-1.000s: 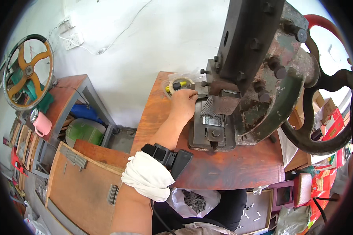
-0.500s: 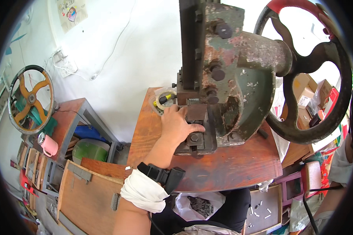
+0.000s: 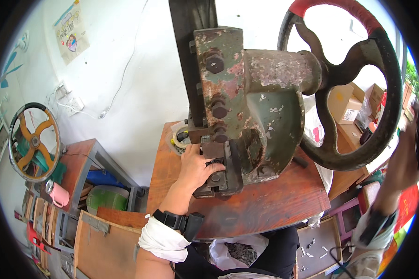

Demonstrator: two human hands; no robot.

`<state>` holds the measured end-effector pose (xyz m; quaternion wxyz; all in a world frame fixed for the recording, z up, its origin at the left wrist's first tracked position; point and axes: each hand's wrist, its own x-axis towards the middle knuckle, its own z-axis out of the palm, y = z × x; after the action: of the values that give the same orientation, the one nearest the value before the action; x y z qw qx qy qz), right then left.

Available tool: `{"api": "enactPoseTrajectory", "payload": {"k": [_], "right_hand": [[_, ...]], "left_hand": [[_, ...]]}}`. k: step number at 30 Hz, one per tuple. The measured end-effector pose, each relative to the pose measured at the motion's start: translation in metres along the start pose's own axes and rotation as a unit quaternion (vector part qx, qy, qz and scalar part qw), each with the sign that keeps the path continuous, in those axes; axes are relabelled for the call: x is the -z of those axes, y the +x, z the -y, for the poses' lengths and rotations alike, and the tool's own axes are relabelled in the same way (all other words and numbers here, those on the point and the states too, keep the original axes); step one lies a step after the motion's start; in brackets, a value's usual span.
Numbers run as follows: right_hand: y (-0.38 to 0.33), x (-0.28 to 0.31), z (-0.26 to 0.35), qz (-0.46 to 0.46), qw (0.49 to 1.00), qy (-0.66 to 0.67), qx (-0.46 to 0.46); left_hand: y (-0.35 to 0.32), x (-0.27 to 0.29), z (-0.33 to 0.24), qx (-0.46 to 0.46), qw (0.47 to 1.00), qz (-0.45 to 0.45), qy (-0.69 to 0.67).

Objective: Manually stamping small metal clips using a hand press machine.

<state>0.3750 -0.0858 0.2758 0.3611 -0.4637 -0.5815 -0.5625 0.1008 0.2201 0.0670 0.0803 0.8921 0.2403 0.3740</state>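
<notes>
A worn green hand press (image 3: 278,118) stands on a reddish-brown wooden table (image 3: 265,209). My left hand (image 3: 192,169) lies at its lower tooling, fingers at the left side of the metal block (image 3: 213,150) and thumb stretched rightward across the bolted die base (image 3: 236,179). The thumb and fingers are apart, and I make out no piece between them; some of the die is hidden by the hand. At the far right my right hand (image 3: 408,156) is blurred and partly cut by the dark rim, beside the press's big handwheel (image 3: 329,118) with red wrapping on top.
A bag of small dark metal pieces (image 3: 242,253) sits between my legs. To its right is a tray (image 3: 316,239) with several small light pieces. A wooden board (image 3: 104,246), a second wheel (image 3: 35,140) and a pink cup (image 3: 58,194) are at left. Cardboard boxes (image 3: 347,104) stand behind the handwheel.
My right hand has come down from the top of the handwheel to its right side. The view has shifted, so the press sits lower and further left. My left hand stays at the die.
</notes>
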Motion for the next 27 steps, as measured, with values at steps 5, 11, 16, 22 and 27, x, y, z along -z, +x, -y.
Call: {"api": "enactPoseTrajectory", "payload": {"k": [5, 11, 16, 22, 27], "right_hand": [[-0.107, 0.003, 0.077, 0.21, 0.963, 0.159, -0.056], [-0.187, -0.028, 0.124, 0.269, 0.91, 0.239, -0.205], [-0.211, -0.037, 0.131, 0.315, 0.879, 0.274, -0.231], [-0.225, -0.05, 0.141, 0.311, 0.869, 0.281, -0.261], [-0.228, -0.054, 0.144, 0.314, 0.876, 0.262, -0.255]], "left_hand": [[0.008, 0.005, -0.009, -0.017, 0.999, -0.014, -0.023], [0.013, 0.004, -0.007, 0.053, 0.994, 0.016, -0.095], [0.017, -0.005, -0.02, 0.011, 0.992, -0.087, -0.086], [0.018, -0.007, -0.013, 0.025, 0.995, -0.099, 0.014], [0.021, 0.014, -0.038, 0.161, 0.981, -0.052, -0.09]]}}
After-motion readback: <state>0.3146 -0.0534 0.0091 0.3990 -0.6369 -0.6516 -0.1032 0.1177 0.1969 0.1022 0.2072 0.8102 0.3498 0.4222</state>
